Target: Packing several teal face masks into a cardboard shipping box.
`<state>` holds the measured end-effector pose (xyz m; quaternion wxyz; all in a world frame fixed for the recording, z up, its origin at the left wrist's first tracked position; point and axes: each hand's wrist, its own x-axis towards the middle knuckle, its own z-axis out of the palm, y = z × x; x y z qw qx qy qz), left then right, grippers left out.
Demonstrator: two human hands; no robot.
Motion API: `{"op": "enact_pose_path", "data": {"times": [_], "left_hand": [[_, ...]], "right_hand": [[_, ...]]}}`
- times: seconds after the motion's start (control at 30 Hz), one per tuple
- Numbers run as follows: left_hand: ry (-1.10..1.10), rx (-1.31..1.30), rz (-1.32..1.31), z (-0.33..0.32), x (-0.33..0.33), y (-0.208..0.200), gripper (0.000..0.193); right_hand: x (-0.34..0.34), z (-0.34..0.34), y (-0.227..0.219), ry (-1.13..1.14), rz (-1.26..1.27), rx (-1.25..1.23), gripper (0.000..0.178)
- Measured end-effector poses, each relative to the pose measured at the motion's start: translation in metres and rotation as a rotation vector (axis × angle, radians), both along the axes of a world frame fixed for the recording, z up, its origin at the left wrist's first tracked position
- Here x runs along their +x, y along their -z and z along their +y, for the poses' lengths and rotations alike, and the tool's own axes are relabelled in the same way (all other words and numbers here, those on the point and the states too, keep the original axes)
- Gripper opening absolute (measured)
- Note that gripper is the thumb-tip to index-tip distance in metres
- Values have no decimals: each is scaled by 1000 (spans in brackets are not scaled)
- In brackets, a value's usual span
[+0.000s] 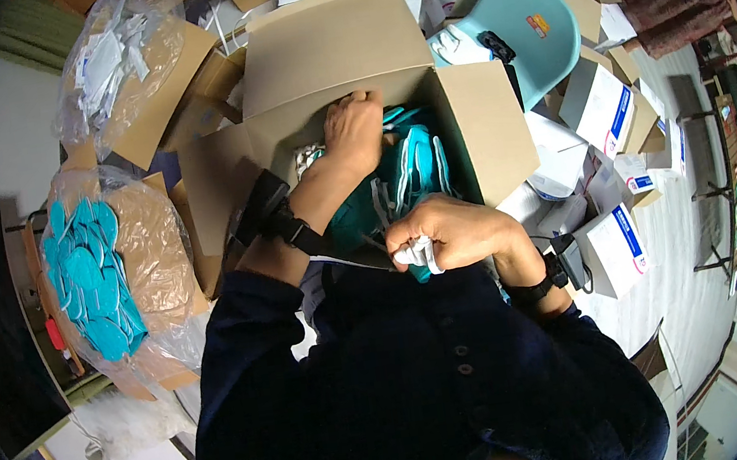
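In front of me stands an open cardboard box (pixel 335 44) holding several teal fabric pieces (pixel 415 160) with white edging. My left hand (pixel 355 129) reaches inside, near the far wall. Its fingers are curled down, with the tips and anything in them hidden. At the box's near edge, my right hand (pixel 457 229) is closed in a fist around white straps (pixel 418 251). A bit of teal fabric shows just below that fist. A small patterned item (pixel 308 156) lies in the box beside my left wrist.
On the left, a clear plastic bag (pixel 158 258) lies under a heap of teal oval pieces (pixel 91 276). Behind it, another bag (pixel 100 65) holds white pieces. A light-blue plastic chair (pixel 540 45) stands back right. White cartons (pixel 600 111) crowd the right side.
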<state>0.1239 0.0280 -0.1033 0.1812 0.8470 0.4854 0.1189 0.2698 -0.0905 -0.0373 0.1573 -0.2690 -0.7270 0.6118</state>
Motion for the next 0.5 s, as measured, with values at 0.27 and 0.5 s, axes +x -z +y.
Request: {"op": "enact_pose_path", "data": {"times": [0.27,0.5], "left_hand": [[68,-537,-220,-5,-6,11,28],[142,-734,265,-34,-13,14,35]], "right_hand": [[41,-9,-5,552,732,-137,51],[52,20,-23,1077,674,121,44]]}}
